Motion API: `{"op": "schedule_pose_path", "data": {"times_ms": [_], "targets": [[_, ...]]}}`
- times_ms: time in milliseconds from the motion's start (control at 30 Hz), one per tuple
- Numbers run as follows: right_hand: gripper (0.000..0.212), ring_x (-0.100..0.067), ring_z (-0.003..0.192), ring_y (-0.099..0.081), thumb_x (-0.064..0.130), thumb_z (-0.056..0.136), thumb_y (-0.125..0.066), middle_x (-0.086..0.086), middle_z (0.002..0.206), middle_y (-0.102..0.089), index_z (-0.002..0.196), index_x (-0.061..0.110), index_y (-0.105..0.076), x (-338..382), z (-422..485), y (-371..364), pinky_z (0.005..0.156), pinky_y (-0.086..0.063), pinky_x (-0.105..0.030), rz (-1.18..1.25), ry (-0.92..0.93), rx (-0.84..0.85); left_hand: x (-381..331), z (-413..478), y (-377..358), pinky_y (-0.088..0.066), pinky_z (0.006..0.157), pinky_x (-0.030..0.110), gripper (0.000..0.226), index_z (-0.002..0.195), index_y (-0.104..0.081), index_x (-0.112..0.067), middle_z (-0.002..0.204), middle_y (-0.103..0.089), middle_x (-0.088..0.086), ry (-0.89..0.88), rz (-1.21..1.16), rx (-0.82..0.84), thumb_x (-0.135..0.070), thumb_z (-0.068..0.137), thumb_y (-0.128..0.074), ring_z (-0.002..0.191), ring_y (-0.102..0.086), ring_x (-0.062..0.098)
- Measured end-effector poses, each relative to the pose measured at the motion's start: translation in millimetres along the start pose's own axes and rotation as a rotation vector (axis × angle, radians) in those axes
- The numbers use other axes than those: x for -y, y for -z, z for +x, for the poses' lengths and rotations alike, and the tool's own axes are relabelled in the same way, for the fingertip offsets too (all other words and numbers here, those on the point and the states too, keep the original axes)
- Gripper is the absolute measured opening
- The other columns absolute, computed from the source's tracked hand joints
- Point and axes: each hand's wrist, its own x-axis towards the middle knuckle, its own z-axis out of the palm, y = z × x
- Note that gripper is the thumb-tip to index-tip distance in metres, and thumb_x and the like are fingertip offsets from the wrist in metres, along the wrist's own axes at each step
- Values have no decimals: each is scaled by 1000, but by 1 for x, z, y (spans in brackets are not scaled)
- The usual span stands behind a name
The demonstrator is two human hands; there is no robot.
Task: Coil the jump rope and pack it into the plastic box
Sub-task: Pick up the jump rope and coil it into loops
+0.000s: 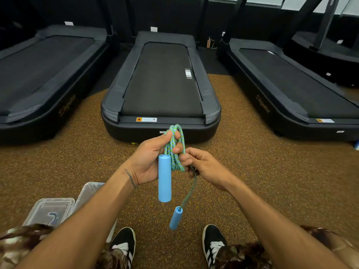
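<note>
Three dark treadmills (161, 78) line the far side of a speckled brown floor (262, 171), and the person faces the middle one. Low at the left, partly hidden under the left forearm, two clear plastic pieces lie on the floor. One is the plastic box (49, 209) and the other is probably its lid (88, 191), though the glare makes it hard to say which is which.

The left hand (149, 162) grips the jump rope (175, 150) in mid-air, well above the box. Its fingers and thumb are curled round a bundle of blue-green loops, and one blue handle (164, 177) hangs straight down beside the palm. The right hand (204, 164) pinches the rope's loose tail just beside the bundle, fingers closed on it. The tail drops from there to the second handle (176, 218), which dangles free.

That dangling handle is the main risk. Its weight can tug the tail and drag the last loops out if the right hand's pinch loosens before the end is wound in. The braided loops look springy, so the bundle may fan open on the way down to the box. The long handle may also catch on the box's rim.
</note>
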Motion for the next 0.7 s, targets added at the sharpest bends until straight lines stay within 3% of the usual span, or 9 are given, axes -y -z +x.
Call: {"op": "schedule_pose_path", "data": {"times_ms": [133,233,300,400,500,633,700], "targets": [[27,-5,72,-52,23,106,-48,10,75,-57,96,32,-71,5,-3,-1,67,-45,-27,-36,0,9,1,0,1,-46,91,50,33,119,-58,-9,74,-52,4,-14,52,-55,-32,103,-42,70,-59,23],[28,-6,67,-56,23,105,-50,5,76,-60,91,34,-72,7,-6,-6,67,-49,-25,-16,-49,24,2,-1,-3,-52,77,41,43,144,-50,-20,72,-45,3,-25,73,-45,-30,103,-39,67,-54,18],[26,-9,63,-58,18,105,-48,1,77,-63,91,27,-69,5,-6,-10,67,-50,-29,-45,-96,29,2,-2,-5,-54,73,35,45,146,-47,-29,74,-45,3,-26,74,-42,-30,102,-41,70,-54,17],[21,-9,62,-59,19,104,-49,1,76,-66,101,8,-66,0,-7,-12,64,-51,-30,-124,-163,58,3,1,-6,-54,83,39,45,145,-47,-34,75,-48,4,-40,64,-96,-29,100,-44,73,-57,20],[24,-10,62,-59,26,103,-52,1,74,-64,89,14,-67,1,-12,-12,64,-52,-31,-180,-179,131,5,4,-2,-44,95,45,42,144,-47,-35,75,-51,5,-45,105,-187,-26,103,-43,73,-61,22],[31,-8,58,-56,28,100,-58,2,70,-61,72,27,-71,10,-17,-11,60,-50,-25,-203,-191,181,7,6,3,-46,86,40,39,143,-48,-32,75,-51,5,-30,161,-279,-25,105,-42,74,-63,22],[25,-7,57,-53,31,97,-63,3,68,-59,79,20,-75,14,-19,-10,58,-47,-24,-252,-171,216,10,7,5,-45,85,39,38,143,-48,-28,74,-51,5,-33,237,-329,-25,105,-41,73,-64,21]]}}
